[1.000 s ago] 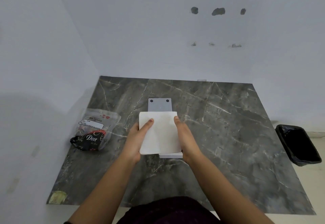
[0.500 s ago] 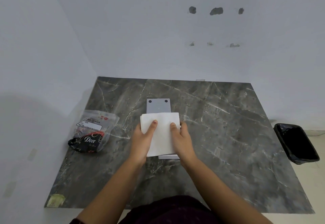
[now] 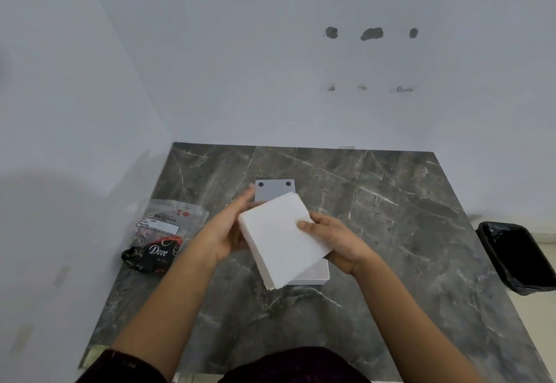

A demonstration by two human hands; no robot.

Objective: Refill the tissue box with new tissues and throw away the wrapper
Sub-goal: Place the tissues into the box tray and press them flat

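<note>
Two hands hold one white stack of tissues [image 3: 282, 239] above the middle of the tabletop [image 3: 391, 232]. The left hand [image 3: 224, 232] cups the stack's left edge from beneath, fingers reaching up along its far left side. The right hand [image 3: 337, 239] grips the right edge, its thumb lying on the top sheet and its fingers tucked under. The stack is tilted and turned, so one corner points toward the far side and another toward the near side, and its layered edge shows along the near left.

Directly below the stack lies the grey tissue box [image 3: 310, 275]; only its near right corner and a strip of its side show from under the tissues. Just beyond, a flat grey lid [image 3: 275, 191] with two dark dots at its far corners rests on the dark marbled tabletop, partly covered by the stack's far corner.

Left of the hands, near the wall, lies the crumpled wrapper [image 3: 164, 236], clear plastic with a black printed end and a white label. Well apart on the right, off the tabletop, a bin [image 3: 517, 257] lined with a black bag stands on the floor. Pale walls [image 3: 270, 66] rise behind and to the left, with several chipped patches.
</note>
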